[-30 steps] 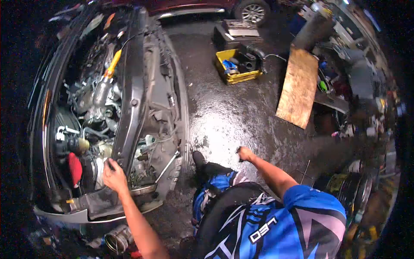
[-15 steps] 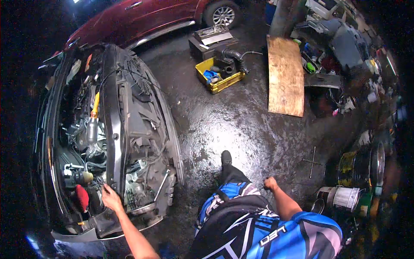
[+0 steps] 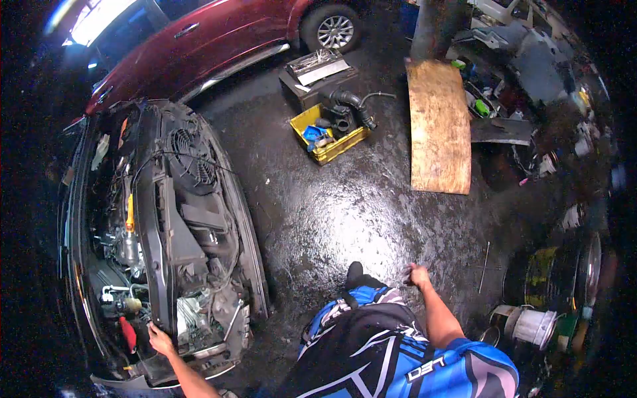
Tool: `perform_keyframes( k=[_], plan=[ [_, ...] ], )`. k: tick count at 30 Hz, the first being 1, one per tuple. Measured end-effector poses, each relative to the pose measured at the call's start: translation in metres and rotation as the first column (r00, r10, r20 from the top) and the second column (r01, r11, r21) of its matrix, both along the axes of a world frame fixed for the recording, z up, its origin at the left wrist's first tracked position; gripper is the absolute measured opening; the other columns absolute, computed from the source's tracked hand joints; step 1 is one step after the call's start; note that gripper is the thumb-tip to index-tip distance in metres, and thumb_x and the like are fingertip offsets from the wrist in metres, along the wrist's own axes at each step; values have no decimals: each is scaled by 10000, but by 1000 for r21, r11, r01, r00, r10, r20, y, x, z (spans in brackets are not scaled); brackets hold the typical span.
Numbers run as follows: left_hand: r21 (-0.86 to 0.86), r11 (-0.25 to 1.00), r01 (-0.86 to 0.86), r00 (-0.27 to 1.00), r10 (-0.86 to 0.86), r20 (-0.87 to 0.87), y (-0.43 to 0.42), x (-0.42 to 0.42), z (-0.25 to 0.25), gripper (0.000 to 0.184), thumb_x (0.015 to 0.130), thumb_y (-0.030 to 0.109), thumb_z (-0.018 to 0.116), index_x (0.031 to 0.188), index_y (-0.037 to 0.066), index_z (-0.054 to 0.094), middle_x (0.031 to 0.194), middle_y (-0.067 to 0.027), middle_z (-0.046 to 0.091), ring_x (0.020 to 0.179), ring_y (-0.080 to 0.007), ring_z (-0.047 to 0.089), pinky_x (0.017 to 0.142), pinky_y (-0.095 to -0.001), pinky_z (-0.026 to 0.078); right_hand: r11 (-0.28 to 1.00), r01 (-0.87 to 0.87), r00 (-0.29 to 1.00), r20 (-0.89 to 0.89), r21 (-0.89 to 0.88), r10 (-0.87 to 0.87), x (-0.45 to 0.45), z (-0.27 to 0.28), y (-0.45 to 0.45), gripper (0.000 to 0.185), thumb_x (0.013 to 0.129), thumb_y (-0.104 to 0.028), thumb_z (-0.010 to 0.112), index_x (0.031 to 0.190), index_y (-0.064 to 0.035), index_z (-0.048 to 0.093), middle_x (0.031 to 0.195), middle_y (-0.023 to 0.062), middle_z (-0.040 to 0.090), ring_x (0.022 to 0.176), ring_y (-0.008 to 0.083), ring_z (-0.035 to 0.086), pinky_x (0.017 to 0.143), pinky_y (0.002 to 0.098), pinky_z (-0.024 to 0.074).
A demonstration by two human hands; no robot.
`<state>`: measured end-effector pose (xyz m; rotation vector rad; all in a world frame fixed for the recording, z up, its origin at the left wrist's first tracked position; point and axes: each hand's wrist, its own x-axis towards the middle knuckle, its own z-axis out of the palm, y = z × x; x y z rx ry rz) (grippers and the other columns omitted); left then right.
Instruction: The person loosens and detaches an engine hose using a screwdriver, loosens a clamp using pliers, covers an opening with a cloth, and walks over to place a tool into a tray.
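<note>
- A person in a blue-and-black shirt stands at the open engine bay (image 3: 79,232) of a dark vehicle on a wet, glistening workshop floor (image 3: 345,212).
- The left hand (image 3: 160,340) reaches to the lower end of the dark crossbar (image 3: 154,265) spanning the bay; whether its fingers grip or merely touch cannot be told.
- Inside the bay, a red piece (image 3: 127,333) sits near that hand, with a long yellow piece (image 3: 130,213) farther up among metal parts and a round fan (image 3: 192,152) across the crossbar.
- The right hand (image 3: 419,275) hangs over the floor, well apart from the vehicle, its fingers partly bent; how tightly they close cannot be told.
- A yellow crate (image 3: 345,146) on the floor holds blue items (image 3: 312,135) and dark parts, with a black ribbed hose (image 3: 348,99) at its far edge.
- Just behind it, a dark box (image 3: 290,89) carries slender metal pieces (image 3: 315,60) on top.
- At right, a pale cylinder (image 3: 533,327) lies near a cross-shaped wrench (image 3: 485,266).
</note>
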<state>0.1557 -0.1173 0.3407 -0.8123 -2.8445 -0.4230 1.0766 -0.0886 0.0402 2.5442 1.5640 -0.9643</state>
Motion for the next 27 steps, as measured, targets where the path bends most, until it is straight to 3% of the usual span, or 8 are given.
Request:
perform_keyframes(
  k=[2, 3, 8, 12, 17, 19, 21, 27],
  plan=[
    [-98, 994, -54, 997, 48, -57, 15, 29, 10, 766, 974, 657, 423, 1399, 33, 553, 1386, -225, 573, 1282, -428, 508, 1085, -482, 371, 931, 9, 988, 139, 365, -64, 56, -69, -17, 257, 894, -239, 554, 715, -138, 707, 741, 149, 705, 694, 327, 690, 642, 470, 538],
    [-149, 985, -89, 993, 77, -85, 17, 44, 16, 807, 961, 680, 431, 1421, 24, 528, 1425, -223, 545, 1321, -426, 475, 1111, -480, 344, 950, -308, 886, 348, -51, 306, 117, -130, -25, 325, 840, -306, 620, 1015, -65, 750, 965, 197, 735, 914, 355, 719, 822, 428, 572],
    [-277, 956, -101, 995, 97, -27, 21, 36, 12, 1037, 825, 748, 600, 1536, 38, 345, 1562, -214, 382, 1442, -412, 324, 1193, -505, 190, 815, -579, 779, 312, 25, 544, 163, -104, 20, 251, 837, -280, 658, 952, -72, 739, 928, 175, 746, 868, 291, 740, 804, 369, 591],
    [-153, 987, -46, 998, 40, -44, 14, 23, 3, 1026, 774, 712, 702, 1453, -17, 455, 1443, -271, 495, 1386, -450, 385, 1158, -494, 280, 859, 499, 711, -512, -115, -482, 121, -86, 90, 239, 947, -154, 581, 1134, -38, 674, 811, 162, 722, 733, 309, 733, 627, 454, 610],
    [-7, 999, 50, 998, -50, -39, 18, 43, 16, 915, 734, 745, 700, 1239, -15, 636, 1173, -262, 678, 1093, -413, 646, 970, -464, 484, 992, 87, 923, -382, 86, -48, 31, -3, 154, 249, 960, -236, 624, 1091, -40, 702, 787, 110, 685, 641, 245, 659, 546, 444, 543],
    [-62, 998, -1, 999, -2, -38, 21, 51, 25, 855, 723, 775, 679, 1046, -17, 688, 1040, -264, 705, 1008, -429, 669, 901, -499, 506, 868, 197, 215, -844, -455, -491, 33, -44, 172, 310, 987, -311, 604, 1058, -22, 692, 821, 109, 703, 627, 261, 671, 565, 407, 567],
    [-114, 993, -26, 994, 14, -106, 8, 32, 8, 964, 704, 836, 642, 1116, -35, 662, 1106, -286, 683, 1070, -433, 646, 972, -499, 480, 956, 218, 689, -663, -197, -294, -43, 37, 182, 385, 1005, -355, 572, 1026, 12, 687, 848, 112, 719, 677, 255, 702, 585, 387, 576],
    [-224, 972, -77, 992, 53, -114, 18, 54, 32, 1053, 665, 868, 635, 1201, -38, 626, 1262, -253, 632, 1244, -450, 533, 1059, -580, 376, 980, -85, 736, -675, -179, -59, -118, 59, 230, 357, 1022, -354, 540, 1156, -45, 657, 954, 150, 741, 728, 270, 726, 602, 368, 571]
  ],
)
